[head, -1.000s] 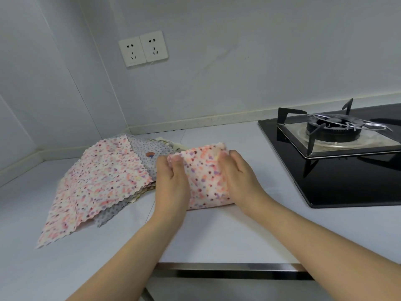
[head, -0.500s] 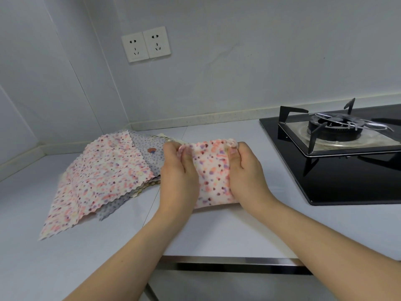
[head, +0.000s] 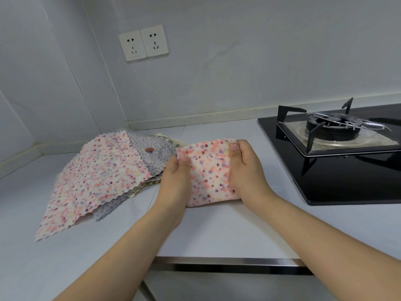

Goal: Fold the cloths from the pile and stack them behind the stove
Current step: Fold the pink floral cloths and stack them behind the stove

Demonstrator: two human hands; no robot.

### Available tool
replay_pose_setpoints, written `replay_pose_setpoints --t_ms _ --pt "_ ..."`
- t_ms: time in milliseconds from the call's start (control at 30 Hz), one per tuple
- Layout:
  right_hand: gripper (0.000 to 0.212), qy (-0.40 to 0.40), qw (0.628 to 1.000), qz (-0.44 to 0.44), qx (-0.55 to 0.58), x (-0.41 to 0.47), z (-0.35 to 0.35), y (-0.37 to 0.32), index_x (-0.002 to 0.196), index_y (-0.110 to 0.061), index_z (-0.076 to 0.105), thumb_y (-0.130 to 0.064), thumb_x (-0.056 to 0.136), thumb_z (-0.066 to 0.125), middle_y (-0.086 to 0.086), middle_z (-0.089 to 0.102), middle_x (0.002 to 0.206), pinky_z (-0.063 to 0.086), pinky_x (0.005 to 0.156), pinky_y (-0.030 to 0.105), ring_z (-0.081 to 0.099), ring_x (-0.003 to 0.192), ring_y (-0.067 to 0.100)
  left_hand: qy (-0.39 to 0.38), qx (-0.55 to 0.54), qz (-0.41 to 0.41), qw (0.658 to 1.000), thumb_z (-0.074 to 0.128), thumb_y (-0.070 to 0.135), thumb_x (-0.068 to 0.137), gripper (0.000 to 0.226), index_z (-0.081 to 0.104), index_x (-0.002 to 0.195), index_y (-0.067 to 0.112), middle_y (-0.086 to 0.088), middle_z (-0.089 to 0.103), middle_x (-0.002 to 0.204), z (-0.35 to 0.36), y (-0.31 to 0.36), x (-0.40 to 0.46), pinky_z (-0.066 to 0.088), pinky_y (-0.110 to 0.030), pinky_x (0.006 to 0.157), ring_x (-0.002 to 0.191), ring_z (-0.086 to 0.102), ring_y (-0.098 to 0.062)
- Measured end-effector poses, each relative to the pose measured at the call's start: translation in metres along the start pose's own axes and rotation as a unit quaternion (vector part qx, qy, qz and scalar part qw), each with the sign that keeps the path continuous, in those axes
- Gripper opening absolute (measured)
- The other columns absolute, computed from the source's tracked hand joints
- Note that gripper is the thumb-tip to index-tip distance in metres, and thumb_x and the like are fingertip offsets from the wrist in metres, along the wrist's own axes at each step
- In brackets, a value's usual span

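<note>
A folded pink dotted cloth lies on the white counter between my hands. My left hand pinches its left edge, thumb on top near the far corner. My right hand pinches the right edge, thumb near the far right corner. To the left lies the pile of unfolded cloths: a pink dotted one on top, a grey dotted one under it, and cream ones beneath. The black gas stove sits at the right. No cloth shows in the strip of counter behind it.
The white counter has a metal front edge close to me. A double wall socket is on the back wall. Walls meet in a corner at the far left, behind the pile.
My hands have spread apart on the folded cloth, stretching it wider. The far edge that was lifted now lies flatter on the counter.
</note>
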State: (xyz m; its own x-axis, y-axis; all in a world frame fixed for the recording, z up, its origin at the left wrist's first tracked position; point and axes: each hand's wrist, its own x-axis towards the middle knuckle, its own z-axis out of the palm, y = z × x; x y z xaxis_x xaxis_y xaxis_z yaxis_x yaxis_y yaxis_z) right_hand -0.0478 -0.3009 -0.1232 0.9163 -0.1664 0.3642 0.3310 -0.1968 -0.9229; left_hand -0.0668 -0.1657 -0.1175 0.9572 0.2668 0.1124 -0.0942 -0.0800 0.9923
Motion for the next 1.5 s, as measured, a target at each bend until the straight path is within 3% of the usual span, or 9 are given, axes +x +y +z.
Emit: replay_pose_setpoints --t_ms 100,200,400,667,833,1033,1233,1367,1500 --pt "0.028 0.025 0.999 -0.018 -0.033 -0.002 0.000 -0.002 0.088 -0.021 0.046 -0.036 0.104 0.029 -0.006 0.053 0.073 0.041 0.059 0.033 0.049 0.065 0.011 0.029 0.044 0.087 0.995 0.038 0.035 0.101 0.017 0.052 0.095 0.028 -0.003 0.062 0.098 0.002 -0.002 0.000 0.053 -0.036 0.085 0.089 0.060 -0.016" --pt "0.026 0.044 0.997 -0.033 -0.053 -0.004 -0.001 -0.003 0.094 -0.016 0.046 -0.033 0.104 0.028 -0.001 0.057 0.079 0.044 0.065 0.031 0.053 0.073 0.014 0.061 0.114 0.159 0.979 0.034 0.023 0.104 0.016 0.046 0.098 0.016 0.004 0.051 0.079 0.006 0.001 -0.005 0.037 -0.012 0.056 0.067 0.046 -0.005" --pt "0.027 0.037 0.996 -0.004 -0.075 -0.002 0.002 0.006 0.094 -0.013 0.047 -0.029 0.104 0.028 -0.005 0.054 0.078 0.040 0.061 0.022 0.050 0.070 0.009 0.064 0.188 0.183 0.963 0.034 0.019 0.104 0.014 0.044 0.099 0.010 0.001 0.046 0.068 0.005 -0.004 -0.001 0.033 -0.014 0.048 0.059 0.042 -0.010" --pt "0.033 -0.022 0.988 0.142 -0.047 0.039 0.015 0.000 0.077 -0.020 0.041 -0.034 0.104 0.028 -0.006 0.046 0.075 0.037 0.058 0.027 0.044 0.065 0.012 0.015 0.078 -0.034 0.996 0.039 0.030 0.103 0.023 0.055 0.091 0.019 0.002 0.060 0.092 0.001 0.011 0.037 0.045 -0.028 0.069 0.083 0.057 -0.013" --pt "0.033 -0.068 0.966 0.246 -0.035 0.081 -0.005 -0.074 0.092 -0.015 0.049 -0.038 0.103 0.029 -0.001 0.052 0.083 0.044 0.061 0.026 0.051 0.073 0.015 -0.010 0.047 -0.142 0.989 0.046 0.031 0.101 0.021 0.056 0.083 0.026 0.007 0.060 0.089 0.010 0.104 0.060 0.044 -0.027 0.062 0.084 0.059 -0.014" --pt "0.030 -0.044 0.939 0.339 -0.033 0.133 -0.069 -0.183 0.083 -0.014 0.048 -0.033 0.102 0.035 0.002 0.047 0.068 0.037 0.051 0.024 0.043 0.054 0.015 -0.049 0.073 -0.218 0.972 0.050 0.033 0.096 0.016 0.060 0.092 0.021 -0.007 0.064 0.109 0.032 0.222 0.072 0.050 -0.051 0.093 0.102 0.061 -0.031" --pt "0.018 0.019 0.885 0.462 0.045 0.175 -0.144 -0.230 0.103 -0.016 0.053 -0.029 0.101 0.042 0.001 0.048 0.071 0.037 0.053 0.027 0.043 0.058 0.016 -0.118 0.083 -0.199 0.969 0.045 0.023 0.100 0.014 0.057 0.095 0.017 -0.008 0.065 0.112 0.102 0.294 0.081 0.052 -0.035 0.077 0.097 0.064 -0.026" --pt "0.019 0.014 0.870 0.475 0.128 0.183 -0.211 -0.224 0.103 -0.010 0.060 -0.020 0.097 0.045 0.007 0.067 0.097 0.055 0.085 0.041 0.065 0.088 0.024 -0.150 0.097 -0.190 0.966 0.042 0.020 0.100 0.021 0.056 0.111 0.007 -0.012 0.065 0.115 0.168 0.313 0.073 0.053 -0.045 0.091 0.104 0.065 -0.029" --pt "0.020 0.032 0.881 0.452 0.133 0.196 -0.292 -0.209 0.097 -0.007 0.060 -0.008 0.096 0.039 0.009 0.066 0.100 0.055 0.084 0.039 0.066 0.091 0.025 -0.175 0.081 -0.185 0.964 0.044 0.021 0.100 0.019 0.057 0.109 0.010 -0.010 0.067 0.112 0.249 0.322 0.060 0.057 -0.038 0.079 0.098 0.066 -0.026"
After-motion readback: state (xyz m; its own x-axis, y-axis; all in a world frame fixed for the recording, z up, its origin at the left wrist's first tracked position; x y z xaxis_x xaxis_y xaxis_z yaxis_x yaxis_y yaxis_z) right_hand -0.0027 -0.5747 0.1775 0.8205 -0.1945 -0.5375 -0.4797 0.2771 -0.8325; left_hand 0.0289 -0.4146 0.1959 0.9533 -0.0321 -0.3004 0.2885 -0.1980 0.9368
